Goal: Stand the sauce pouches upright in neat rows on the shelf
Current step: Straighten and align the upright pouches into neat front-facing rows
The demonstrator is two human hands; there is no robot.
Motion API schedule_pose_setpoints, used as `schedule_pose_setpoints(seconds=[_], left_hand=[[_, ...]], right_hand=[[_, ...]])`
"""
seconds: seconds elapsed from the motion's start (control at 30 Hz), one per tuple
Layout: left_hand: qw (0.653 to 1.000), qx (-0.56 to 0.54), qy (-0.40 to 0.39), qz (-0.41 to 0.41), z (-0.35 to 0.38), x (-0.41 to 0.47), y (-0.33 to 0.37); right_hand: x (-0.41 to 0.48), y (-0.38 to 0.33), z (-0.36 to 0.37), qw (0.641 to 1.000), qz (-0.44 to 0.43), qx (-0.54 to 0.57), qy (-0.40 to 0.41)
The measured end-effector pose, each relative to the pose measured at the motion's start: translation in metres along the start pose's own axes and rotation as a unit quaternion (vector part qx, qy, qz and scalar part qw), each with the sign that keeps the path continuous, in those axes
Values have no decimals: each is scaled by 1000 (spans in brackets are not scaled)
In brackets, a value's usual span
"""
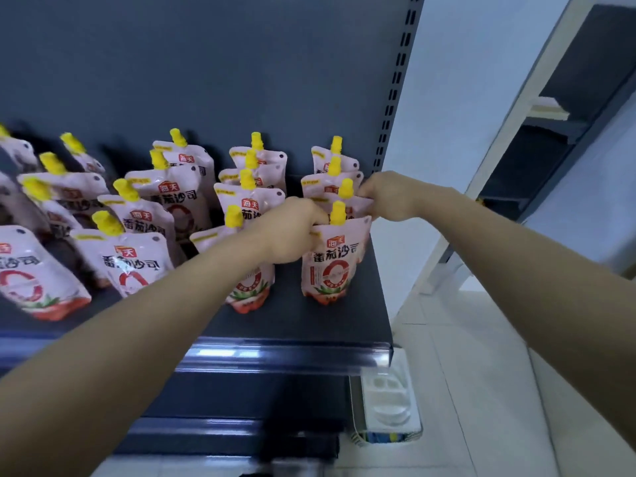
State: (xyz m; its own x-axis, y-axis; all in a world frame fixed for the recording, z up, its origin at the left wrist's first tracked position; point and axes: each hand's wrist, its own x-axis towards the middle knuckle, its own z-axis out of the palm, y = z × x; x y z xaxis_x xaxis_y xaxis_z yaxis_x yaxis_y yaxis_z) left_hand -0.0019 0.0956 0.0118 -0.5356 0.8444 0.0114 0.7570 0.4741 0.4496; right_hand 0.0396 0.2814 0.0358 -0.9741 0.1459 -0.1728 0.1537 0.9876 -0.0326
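Pink sauce pouches with yellow caps stand in rows on a dark shelf [303, 321]. The rightmost row ends in a front pouch [332, 263], upright near the shelf's right end. My left hand [292, 232] pinches the top left corner of that front pouch. My right hand [389, 196] grips the top right corner of the pouch [358, 204] just behind it. The neighbouring row's front pouch [251, 287] is partly hidden by my left forearm. Farther left, several pouches [137, 256] lean at angles.
The shelf's slotted upright post [395, 84] stands just right of the row. Below the shelf edge sit lower dark shelves and a white tray [389, 397] on the tiled floor. Another dark shelving unit [557, 132] stands at the right.
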Motion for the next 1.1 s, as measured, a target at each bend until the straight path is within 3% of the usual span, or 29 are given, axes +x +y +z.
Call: schedule_pose_setpoints(seconds=[0.33, 0.63, 0.8, 1.1], left_hand=[[990, -126, -21, -51, 10, -24, 21], [971, -216, -38, -96, 23, -39, 14], [968, -221, -2, -118, 31, -44, 9], [972, -215, -4, -89, 30, -47, 1]], right_hand=[[5, 20, 20, 972, -40, 233, -5], [0, 19, 22, 965, -15, 262, -29], [-9, 16, 23, 953, -17, 297, -61], [-24, 10, 31, 952, 15, 305, -21]])
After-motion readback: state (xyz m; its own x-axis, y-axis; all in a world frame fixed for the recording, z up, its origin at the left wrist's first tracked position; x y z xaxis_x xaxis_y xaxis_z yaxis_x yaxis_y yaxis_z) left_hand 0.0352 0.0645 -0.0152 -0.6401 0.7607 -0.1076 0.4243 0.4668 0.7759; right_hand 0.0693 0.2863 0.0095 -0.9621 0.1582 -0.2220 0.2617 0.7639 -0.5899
